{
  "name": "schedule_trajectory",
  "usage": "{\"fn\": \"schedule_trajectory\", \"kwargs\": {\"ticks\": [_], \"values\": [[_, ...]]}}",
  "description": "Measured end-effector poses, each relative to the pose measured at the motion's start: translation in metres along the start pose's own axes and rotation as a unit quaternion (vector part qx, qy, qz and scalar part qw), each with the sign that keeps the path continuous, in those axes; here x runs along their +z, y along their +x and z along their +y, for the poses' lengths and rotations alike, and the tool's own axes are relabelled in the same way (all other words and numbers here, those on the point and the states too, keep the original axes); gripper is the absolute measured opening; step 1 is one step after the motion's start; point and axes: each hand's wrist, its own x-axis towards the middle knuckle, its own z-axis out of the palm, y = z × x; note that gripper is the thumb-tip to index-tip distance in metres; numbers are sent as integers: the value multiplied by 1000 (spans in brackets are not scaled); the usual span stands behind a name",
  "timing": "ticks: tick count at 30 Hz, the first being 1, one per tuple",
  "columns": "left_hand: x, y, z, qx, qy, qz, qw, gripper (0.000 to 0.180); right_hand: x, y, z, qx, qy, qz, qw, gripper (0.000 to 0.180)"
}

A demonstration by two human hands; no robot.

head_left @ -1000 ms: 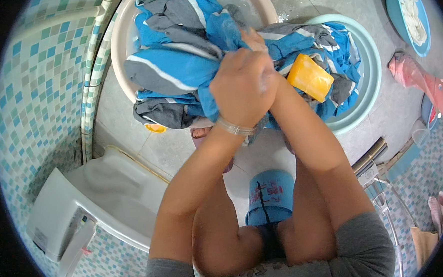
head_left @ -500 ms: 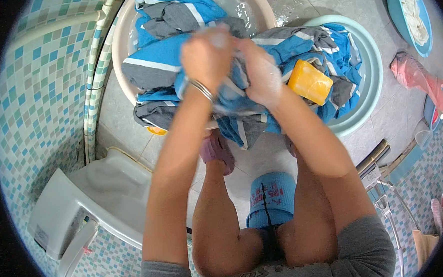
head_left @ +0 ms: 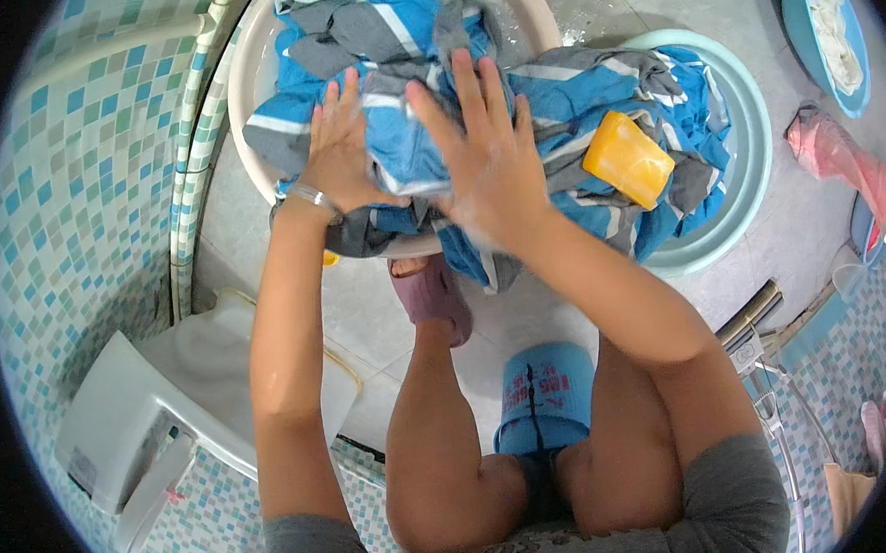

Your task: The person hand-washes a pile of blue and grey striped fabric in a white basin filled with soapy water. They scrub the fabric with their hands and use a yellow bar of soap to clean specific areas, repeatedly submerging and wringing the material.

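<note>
A large wet cloth (head_left: 396,144) with blue, grey and white stripes spreads over a pale pink basin (head_left: 237,102) and across into a light aqua basin (head_left: 757,150). My left hand (head_left: 342,162), with a bracelet at its wrist, lies open on the cloth at the pink basin's near side. To its right, my right hand (head_left: 498,173) is also open, fingers spread over the fabric. Bunched cloth shows between the two hands. A yellow bar of soap (head_left: 629,162) rests on the cloth in the aqua basin, apart from my right hand.
A blue bucket (head_left: 546,391) stands between my legs. At the left is a white fixture (head_left: 140,423) beside the tiled wall. Farther right are a blue basin with white cloth (head_left: 796,33), a pink fish-shaped item (head_left: 842,150) and a shower hose (head_left: 806,413).
My hands were closed together on a blurred bunch of cloth. They have since parted and opened, the left moving left and nearer me, both now spread on the cloth.
</note>
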Motion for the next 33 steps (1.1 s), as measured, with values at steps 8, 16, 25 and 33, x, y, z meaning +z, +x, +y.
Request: {"fn": "schedule_trajectory", "kwargs": {"ticks": [8, 16, 25, 33], "values": [[10, 38, -9, -76, 109, 37, 990, 91, 7, 40, 41, 402, 631, 70, 660, 25], [-20, 18, 38, 71, -377, 288, 877, 46, 18, 43, 57, 361, 791, 77, 488, 45], [-10, 93, 67, -172, -327, 440, 818, 78, 3, 14, 6, 430, 684, -1, 589, 42], [-7, 37, 97, 44, -291, 322, 900, 96, 18, 37, 49, 395, 817, 94, 408, 31]]}}
